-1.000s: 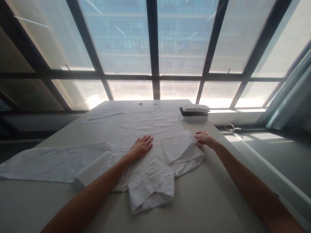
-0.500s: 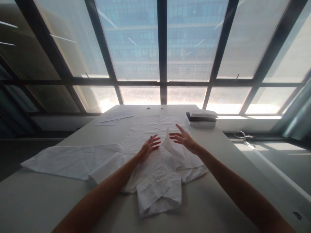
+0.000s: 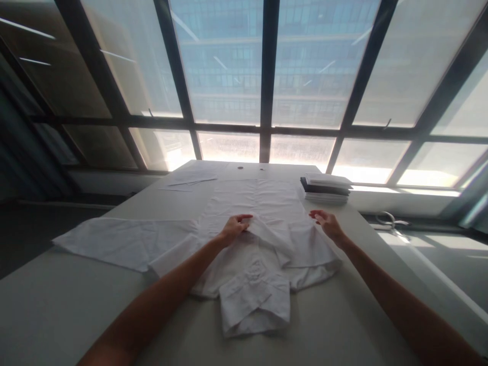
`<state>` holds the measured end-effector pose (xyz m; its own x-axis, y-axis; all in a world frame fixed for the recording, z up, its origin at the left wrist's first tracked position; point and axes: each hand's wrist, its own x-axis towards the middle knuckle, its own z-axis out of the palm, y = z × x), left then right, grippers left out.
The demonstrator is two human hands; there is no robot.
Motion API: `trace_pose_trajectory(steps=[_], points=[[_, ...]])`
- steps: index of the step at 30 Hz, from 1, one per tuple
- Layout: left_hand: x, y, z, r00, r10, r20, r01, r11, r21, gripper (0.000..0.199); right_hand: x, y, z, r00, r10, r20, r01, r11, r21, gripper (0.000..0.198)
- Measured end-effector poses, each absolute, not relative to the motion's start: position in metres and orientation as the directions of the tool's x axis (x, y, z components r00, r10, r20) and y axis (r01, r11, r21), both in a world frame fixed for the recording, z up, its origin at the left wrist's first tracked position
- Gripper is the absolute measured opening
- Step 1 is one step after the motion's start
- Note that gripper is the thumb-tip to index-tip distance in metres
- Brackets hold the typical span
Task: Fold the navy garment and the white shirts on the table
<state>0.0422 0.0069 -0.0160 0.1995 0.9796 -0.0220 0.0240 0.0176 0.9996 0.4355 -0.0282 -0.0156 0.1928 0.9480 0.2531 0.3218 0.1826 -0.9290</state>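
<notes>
A white shirt (image 3: 232, 201) lies spread on a white table, its collar (image 3: 255, 315) towards me. One sleeve (image 3: 114, 241) stretches out to the left; the other is folded in over the body from the right. My left hand (image 3: 237, 229) is closed at the middle of the shirt, pinching the tip of the folded-in sleeve (image 3: 272, 236) between thumb and fingers. Over at the shirt's right edge is my right hand (image 3: 326, 223), its fingertips pinched together on the fabric there. The exact grip of the right fingertips is hard to see.
The white table (image 3: 171, 330) reaches back to large windows. A stack of folded white and black cloth (image 3: 326, 189) stands at the far right. Thin papers (image 3: 190, 179) lie at the back left. On the floor to the right is a white looped strap (image 3: 391, 221).
My left hand has closed on the sleeve tip. My right hand has moved right, from the middle to the shirt's edge, and its fingers have closed. The raised fabric lies lower.
</notes>
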Motion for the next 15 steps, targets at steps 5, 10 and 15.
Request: trace_pose_trajectory(steps=[5, 10, 15], points=[[0.0, 0.056, 0.016, 0.021, 0.999, -0.03, -0.055, 0.032, 0.998, 0.036, 0.452, -0.029, -0.037, 0.134, 0.949, 0.284, 0.363, 0.22, -0.905, 0.037], [-0.03, 0.107, 0.039, -0.138, 0.989, -0.056, -0.122, 0.039, 0.992, 0.03, 0.444, -0.031, -0.044, 0.075, 0.95, 0.304, 0.392, 0.252, -0.884, 0.038], [-0.04, 0.133, 0.032, -0.213, 0.977, 0.03, -0.161, -0.066, 0.985, 0.018, 0.44, -0.032, -0.048, 0.074, 0.938, 0.34, 0.423, 0.279, -0.862, 0.038]])
